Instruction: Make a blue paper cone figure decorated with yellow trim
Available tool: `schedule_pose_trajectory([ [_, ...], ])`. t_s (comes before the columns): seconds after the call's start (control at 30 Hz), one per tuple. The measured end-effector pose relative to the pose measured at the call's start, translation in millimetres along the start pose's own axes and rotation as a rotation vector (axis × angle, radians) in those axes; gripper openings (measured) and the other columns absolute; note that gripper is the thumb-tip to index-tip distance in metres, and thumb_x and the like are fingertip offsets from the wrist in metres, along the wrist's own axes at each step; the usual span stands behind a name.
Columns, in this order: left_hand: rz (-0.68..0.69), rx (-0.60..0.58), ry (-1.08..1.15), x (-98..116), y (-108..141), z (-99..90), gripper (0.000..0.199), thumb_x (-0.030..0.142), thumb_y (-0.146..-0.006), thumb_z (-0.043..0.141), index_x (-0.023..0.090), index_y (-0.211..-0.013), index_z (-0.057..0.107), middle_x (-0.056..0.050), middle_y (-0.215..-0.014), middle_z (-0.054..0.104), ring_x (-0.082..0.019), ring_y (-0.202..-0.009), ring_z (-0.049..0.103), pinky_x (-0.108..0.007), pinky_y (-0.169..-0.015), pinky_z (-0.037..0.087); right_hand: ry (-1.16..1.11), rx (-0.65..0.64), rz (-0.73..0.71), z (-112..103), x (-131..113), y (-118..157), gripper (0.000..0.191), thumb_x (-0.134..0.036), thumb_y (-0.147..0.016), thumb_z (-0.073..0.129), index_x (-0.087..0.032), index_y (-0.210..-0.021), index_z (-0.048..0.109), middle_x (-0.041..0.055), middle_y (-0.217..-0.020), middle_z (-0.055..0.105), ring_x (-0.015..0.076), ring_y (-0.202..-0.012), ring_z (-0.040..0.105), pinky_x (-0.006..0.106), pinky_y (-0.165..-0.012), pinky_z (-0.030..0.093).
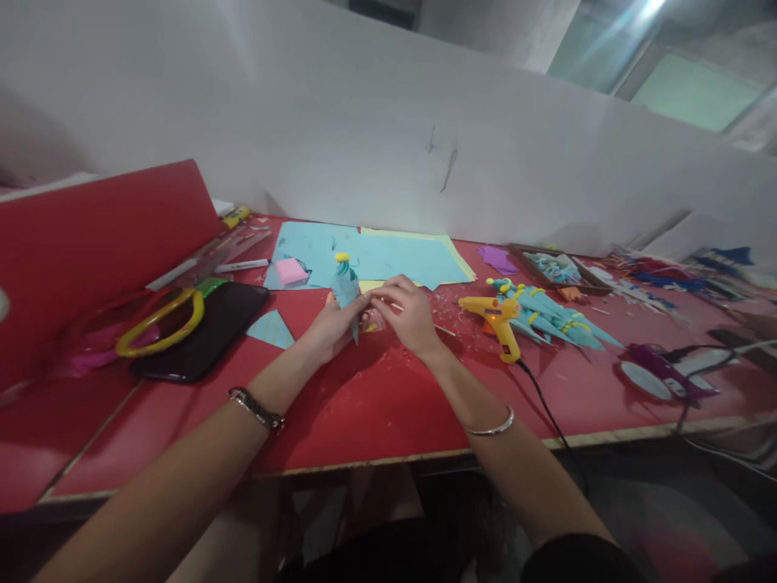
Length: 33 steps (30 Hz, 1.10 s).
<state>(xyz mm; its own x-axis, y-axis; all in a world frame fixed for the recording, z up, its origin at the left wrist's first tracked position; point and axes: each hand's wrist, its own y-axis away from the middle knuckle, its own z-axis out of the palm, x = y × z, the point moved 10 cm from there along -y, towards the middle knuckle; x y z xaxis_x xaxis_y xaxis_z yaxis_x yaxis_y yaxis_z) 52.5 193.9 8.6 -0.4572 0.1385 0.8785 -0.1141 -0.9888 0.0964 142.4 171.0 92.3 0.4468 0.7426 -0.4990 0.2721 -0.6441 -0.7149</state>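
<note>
My left hand (336, 328) is closed around a light-blue foam or paper figure (345, 283) with a pointed lower end and a yellow top, held upright over the red table. Close beside it, my right hand (409, 314) pinches with thumb and forefinger at the left thumb. A thin pale stick (446, 330) pokes out below the right hand; another thin length shows under its fingers. What exactly the pinch holds is too small to make out. Under the hands lies a small pinkish clear piece (371, 318), partly hidden.
A yellow glue gun (498, 320) with a black cord lies right of my hands, beside several finished blue cones (546, 312). Blue sheets (388, 255) lie behind. At left are a black phone (222, 336), yellow-handled scissors (161, 324) and a blue cut piece (272, 329).
</note>
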Motion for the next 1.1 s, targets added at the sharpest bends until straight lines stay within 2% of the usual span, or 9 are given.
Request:
schedule_pose_trajectory([
  [0.13,0.03,0.0,-0.005,3.9,0.7,0.8,0.026,0.025,-0.058,0.071,0.013,-0.067,0.05,0.005,-0.05,0.051,-0.003,-0.044,0.044,-0.016,-0.044,0.036,-0.007,-0.026,-0.008,1.6,-1.9,-0.8,0.009,-0.022,-0.079,0.053,-0.021,-0.083,0.062,0.0017,-0.079,0.054,0.0132,-0.077,0.052,0.027,-0.07,0.043],
  [0.3,0.014,-0.002,0.004,1.4,-0.5,0.3,0.028,0.025,-0.057,0.072,0.013,-0.069,0.05,0.006,-0.05,0.051,-0.005,-0.047,0.047,-0.019,-0.05,0.04,-0.015,-0.044,0.021,5.4,3.0,-0.8,0.009,-0.02,-0.078,0.053,-0.021,-0.081,0.061,0.0017,-0.078,0.054,0.013,-0.076,0.053,0.025,-0.068,0.044],
  [0.43,0.019,0.017,0.006,0.9,-1.1,-2.1,0.027,0.023,-0.056,0.072,0.013,-0.068,0.05,0.006,-0.05,0.051,-0.005,-0.046,0.047,-0.019,-0.048,0.037,-0.025,-0.049,0.051,9.1,7.4,-0.6,0.009,-0.019,-0.078,0.051,-0.02,-0.079,0.061,0.0015,-0.077,0.053,0.0123,-0.072,0.052,0.024,-0.066,0.044],
  [0.57,0.035,-0.035,0.049,2.2,-1.9,2.9,0.026,0.025,-0.056,0.072,0.013,-0.065,0.05,0.007,-0.049,0.048,-0.003,-0.044,0.043,-0.017,-0.046,0.036,-0.045,-0.036,0.041,8.3,4.4,-1.4,0.009,-0.018,-0.078,0.051,-0.019,-0.08,0.06,0.0016,-0.077,0.053,0.012,-0.071,0.052,0.024,-0.066,0.044],
  [0.73,0.065,-0.098,0.058,6.3,-0.9,10.7,0.027,0.029,-0.056,0.073,0.012,-0.065,0.053,0.004,-0.053,0.053,-0.005,-0.048,0.047,-0.019,-0.051,0.042,-0.074,0.032,0.054,0.8,2.0,-1.9,0.007,-0.018,-0.077,0.053,-0.02,-0.077,0.06,0.001,-0.075,0.054,0.0121,-0.069,0.052,0.025,-0.066,0.044],
  [0.9,0.058,-0.071,0.087,7.0,1.0,10.1,0.028,0.029,-0.055,0.074,0.014,-0.065,0.052,0.008,-0.046,0.043,-0.003,-0.043,0.04,-0.018,-0.048,0.04,-0.155,0.098,0.105,-3.4,5.6,-1.2,0.006,-0.021,-0.075,0.054,-0.02,-0.074,0.06,0.0002,-0.071,0.054,0.0118,-0.068,0.053,0.025,-0.064,0.045],
  [1.1,0.054,-0.035,0.116,8.8,2.8,7.9,0.026,0.025,-0.058,0.072,0.014,-0.065,0.05,0.006,-0.056,0.049,0.0,-0.041,0.036,-0.015,-0.043,0.036,-0.293,0.241,0.302,-14.9,34.3,4.6,0.013,-0.029,-0.075,0.054,-0.018,-0.072,0.059,0.0009,-0.073,0.058,0.0122,-0.072,0.056,0.025,-0.067,0.046],
])
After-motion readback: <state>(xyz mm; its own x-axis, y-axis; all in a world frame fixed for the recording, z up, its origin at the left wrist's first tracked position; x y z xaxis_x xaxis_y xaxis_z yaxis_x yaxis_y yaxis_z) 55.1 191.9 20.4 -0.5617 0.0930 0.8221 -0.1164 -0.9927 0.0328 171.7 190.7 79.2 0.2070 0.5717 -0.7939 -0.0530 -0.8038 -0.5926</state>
